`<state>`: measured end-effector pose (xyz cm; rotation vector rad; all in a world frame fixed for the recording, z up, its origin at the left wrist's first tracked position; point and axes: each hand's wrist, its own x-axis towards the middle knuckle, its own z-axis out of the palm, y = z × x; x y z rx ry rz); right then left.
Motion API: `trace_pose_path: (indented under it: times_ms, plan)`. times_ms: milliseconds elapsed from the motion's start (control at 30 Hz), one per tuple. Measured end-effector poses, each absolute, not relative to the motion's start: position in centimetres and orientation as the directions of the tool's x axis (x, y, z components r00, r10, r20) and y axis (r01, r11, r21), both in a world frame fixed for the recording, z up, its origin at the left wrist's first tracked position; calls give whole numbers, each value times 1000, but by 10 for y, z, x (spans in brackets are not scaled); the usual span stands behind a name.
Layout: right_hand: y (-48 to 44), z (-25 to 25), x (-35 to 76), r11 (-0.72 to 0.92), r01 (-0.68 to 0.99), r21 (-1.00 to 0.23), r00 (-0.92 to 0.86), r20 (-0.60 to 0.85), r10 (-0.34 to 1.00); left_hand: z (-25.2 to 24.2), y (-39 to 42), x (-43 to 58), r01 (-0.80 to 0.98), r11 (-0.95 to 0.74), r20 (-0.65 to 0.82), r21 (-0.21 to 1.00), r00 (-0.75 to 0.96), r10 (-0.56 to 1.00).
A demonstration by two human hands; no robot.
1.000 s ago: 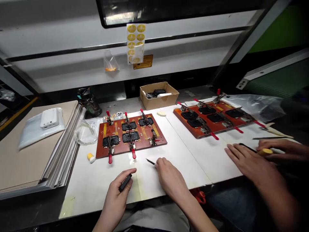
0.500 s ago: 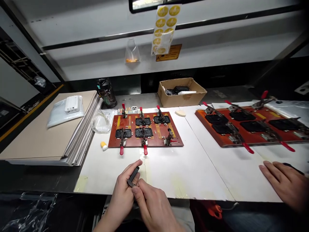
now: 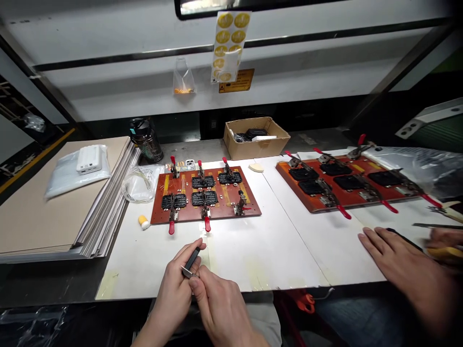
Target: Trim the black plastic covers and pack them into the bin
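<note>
The left hand (image 3: pixel 172 284) and right hand (image 3: pixel 221 308) are bare, with short, plainly trimmed nails, and the forearms (image 3: pixel 154 332) show bare up to where the frame cuts them off. Pale grey cloth (image 3: pixel 265 324), softly creased, covers the lap; whether it is trousers or a smock is hard to tell.

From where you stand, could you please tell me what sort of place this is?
Probably an electronics assembly or repair workshop, though I cannot be certain. An orange fixture board with red-handled toggle clamps holds flat black parts, and a second board lies beside it on the white bench.
</note>
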<state>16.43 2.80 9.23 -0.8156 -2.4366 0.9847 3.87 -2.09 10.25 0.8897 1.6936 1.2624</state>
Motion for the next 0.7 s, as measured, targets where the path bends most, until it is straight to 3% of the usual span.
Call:
trace_pose_path:
  times_ms: [467, 700]
  plan:
    - [37, 96, 160, 520, 463, -718, -712, 48, 701, 97, -28, 35, 78, 243, -190, 967, -418, 888]
    - [35, 96, 160, 514, 421, -748, -738, 48, 673, 97, -28, 33, 78, 244, -192, 967, -410, 891]
